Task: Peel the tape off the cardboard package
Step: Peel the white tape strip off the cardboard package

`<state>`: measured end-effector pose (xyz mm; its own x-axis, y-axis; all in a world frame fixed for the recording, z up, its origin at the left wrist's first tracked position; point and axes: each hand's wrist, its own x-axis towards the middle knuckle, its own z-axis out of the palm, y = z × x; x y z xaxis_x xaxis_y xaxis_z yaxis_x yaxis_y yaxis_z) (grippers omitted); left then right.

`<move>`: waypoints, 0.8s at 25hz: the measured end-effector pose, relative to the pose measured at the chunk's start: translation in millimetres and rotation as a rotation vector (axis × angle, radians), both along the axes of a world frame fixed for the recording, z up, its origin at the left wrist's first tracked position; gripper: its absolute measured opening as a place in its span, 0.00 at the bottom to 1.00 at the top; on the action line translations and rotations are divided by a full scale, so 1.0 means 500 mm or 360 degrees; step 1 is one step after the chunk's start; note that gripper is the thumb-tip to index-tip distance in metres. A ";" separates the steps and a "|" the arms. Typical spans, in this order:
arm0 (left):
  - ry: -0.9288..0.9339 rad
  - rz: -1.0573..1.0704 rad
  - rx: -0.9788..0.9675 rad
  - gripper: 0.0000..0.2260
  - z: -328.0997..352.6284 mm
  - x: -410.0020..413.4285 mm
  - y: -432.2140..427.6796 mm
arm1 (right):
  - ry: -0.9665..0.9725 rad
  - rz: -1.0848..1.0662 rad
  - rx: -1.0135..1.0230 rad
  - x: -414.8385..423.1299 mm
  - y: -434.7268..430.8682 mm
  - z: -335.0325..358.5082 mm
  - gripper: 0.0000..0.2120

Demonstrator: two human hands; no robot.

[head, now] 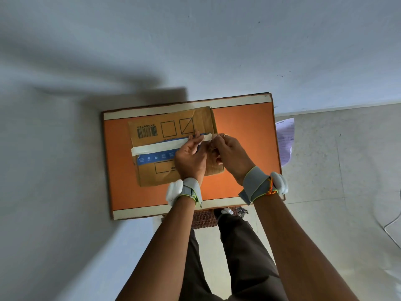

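Both hands meet over 1 cardboard package [173,146] on orange tabletop [245,135]. R hand [231,154] pinches lifted end of 1 tape [158,146] strip; L hand [191,158] fingers curled on tape/pkg.

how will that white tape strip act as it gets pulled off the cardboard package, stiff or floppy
Probably floppy: the lifted end of the white tape strip already bends between the left hand and right hand. It looks thin and papery, so it may tear if yanked. The flat cardboard package seems light and might lift with it unless held down.
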<state>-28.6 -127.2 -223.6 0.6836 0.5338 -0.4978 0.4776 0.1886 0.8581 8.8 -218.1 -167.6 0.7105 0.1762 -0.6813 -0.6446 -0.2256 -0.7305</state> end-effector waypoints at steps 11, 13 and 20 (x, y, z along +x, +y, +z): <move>0.0193 0.0109 -0.0199 0.08 0.023 0.008 0.058 | -0.0603 0.0556 -0.1123 -0.054 0.096 -0.030 0.22; 0.0181 0.0110 -0.0346 0.07 0.031 0.003 0.071 | -0.0627 0.0748 -0.1343 -0.073 0.116 -0.044 0.24; 0.0114 0.0226 -0.0312 0.06 0.044 -0.013 0.145 | -0.0720 0.1060 -0.1913 -0.084 0.158 -0.073 0.21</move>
